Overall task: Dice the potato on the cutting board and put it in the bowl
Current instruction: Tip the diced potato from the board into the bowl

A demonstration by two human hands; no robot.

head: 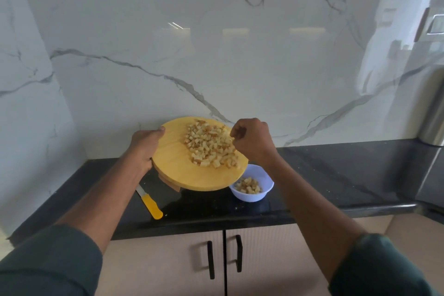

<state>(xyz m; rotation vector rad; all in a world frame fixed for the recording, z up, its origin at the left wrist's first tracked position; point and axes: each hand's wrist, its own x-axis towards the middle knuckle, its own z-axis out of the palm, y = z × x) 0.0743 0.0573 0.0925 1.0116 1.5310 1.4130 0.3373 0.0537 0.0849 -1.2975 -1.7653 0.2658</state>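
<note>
A person's view down at a black kitchen counter (324, 175) set against a white marble wall with grey veins. The left hand (144, 149) grips the left rim of a round yellow wooden cutting board (177, 166), thumb on top and fingers wrapped beneath, holding it lifted off the counter and tilted down toward the right. On the board lies a loose heap of diced potato (210, 146) — small pale cubes, cream to light tan, some with browner faces — gathered on its right half. The right hand (252, 142) hovers at the heap's right edge with its fingers curled inward together; whether it pinches any cubes cannot be told. Just below the board's lower right rim sits a small pale blue bowl (264, 187) on the counter, already holding a shallow layer of the same cubes. A knife with a yellow handle (151, 204) lies on the counter under the board's left side. Cabinet doors with black handles sit below.
</note>
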